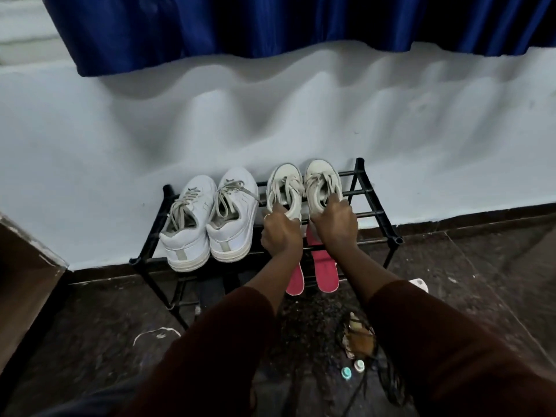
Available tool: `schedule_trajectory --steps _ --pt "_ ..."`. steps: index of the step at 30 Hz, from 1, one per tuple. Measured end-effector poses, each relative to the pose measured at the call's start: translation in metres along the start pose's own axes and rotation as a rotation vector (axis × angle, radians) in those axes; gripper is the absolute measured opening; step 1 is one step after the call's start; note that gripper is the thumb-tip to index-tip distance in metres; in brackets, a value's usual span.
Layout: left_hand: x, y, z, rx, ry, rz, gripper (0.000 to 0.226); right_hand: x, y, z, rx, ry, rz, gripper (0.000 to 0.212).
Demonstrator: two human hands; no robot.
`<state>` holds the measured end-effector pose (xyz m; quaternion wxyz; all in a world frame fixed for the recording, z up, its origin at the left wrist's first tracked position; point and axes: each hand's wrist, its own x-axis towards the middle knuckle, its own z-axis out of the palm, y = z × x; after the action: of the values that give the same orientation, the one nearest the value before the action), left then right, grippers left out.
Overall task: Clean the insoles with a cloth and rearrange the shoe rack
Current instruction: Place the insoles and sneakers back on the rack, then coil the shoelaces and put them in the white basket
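Observation:
A black shoe rack (pixel 373 203) stands against the pale wall. On its top shelf, at the left, sits a pair of white sneakers (pixel 207 218). To their right is a cream pair: my left hand (pixel 281 233) grips the heel of the left cream shoe (pixel 284 188), and my right hand (pixel 335 225) grips the heel of the right cream shoe (pixel 322 182). Two pink insoles (pixel 323 272) lie below my hands, their ends sticking out past the rack's front edge. No cloth is in view.
A blue curtain (pixel 270 22) hangs above the wall. A brown cabinet or box edge (pixel 24 266) stands at the left. On the dark floor lie small bottle caps (pixel 352 368), a tangle of dark cords (pixel 388 383) and a white object (pixel 419 284) at the right.

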<state>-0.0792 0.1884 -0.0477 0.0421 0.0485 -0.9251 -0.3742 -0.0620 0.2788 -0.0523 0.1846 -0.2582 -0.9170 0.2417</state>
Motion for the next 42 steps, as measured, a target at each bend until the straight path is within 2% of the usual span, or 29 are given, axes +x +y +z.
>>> schedule_trajectory --steps 6,11,14,17,20,23,26,28,30,35,38,42 --pt "-0.016 -0.013 0.010 -0.074 0.033 0.051 0.044 -0.008 0.011 0.001 -0.051 -0.044 -0.053 0.043" --pt "-0.051 -0.022 0.017 -0.197 0.104 0.162 0.059 -0.046 0.044 -0.013 0.245 0.055 -0.115 0.061" --pt "-0.093 -0.042 0.032 -0.285 0.112 0.314 0.055 -0.095 0.083 -0.007 0.267 0.039 -0.074 0.054" --pt "-0.136 -0.082 0.062 -0.241 0.061 0.383 0.044 -0.141 0.130 0.018 0.185 -0.042 0.022 0.049" --pt "-0.172 -0.131 0.091 -0.109 -0.076 0.204 0.037 -0.183 0.170 0.046 0.169 -0.186 0.116 0.051" --pt "-0.205 -0.184 0.120 0.048 -0.328 0.026 0.036 -0.222 0.200 0.074 0.119 -0.354 0.151 0.050" --pt "-0.223 -0.225 0.145 0.140 -0.529 -0.125 0.033 -0.249 0.223 0.102 -0.031 -0.547 0.193 0.038" --pt "-0.228 -0.242 0.159 0.238 -0.662 -0.183 0.029 -0.261 0.234 0.120 -0.137 -0.682 0.215 0.028" --pt "-0.233 -0.256 0.168 0.317 -0.773 -0.193 0.024 -0.270 0.243 0.136 -0.181 -0.787 0.216 0.027" --pt "-0.248 -0.288 0.193 0.372 -0.843 -0.203 0.022 -0.277 0.259 0.166 -0.181 -0.919 0.117 0.031" --pt "-0.253 -0.295 0.207 0.352 -0.884 -0.225 0.024 -0.277 0.266 0.178 -0.209 -0.897 0.011 0.022" --pt "-0.253 -0.294 0.212 0.321 -0.825 -0.253 0.031 -0.284 0.287 0.201 -0.281 -0.943 -0.122 0.010"
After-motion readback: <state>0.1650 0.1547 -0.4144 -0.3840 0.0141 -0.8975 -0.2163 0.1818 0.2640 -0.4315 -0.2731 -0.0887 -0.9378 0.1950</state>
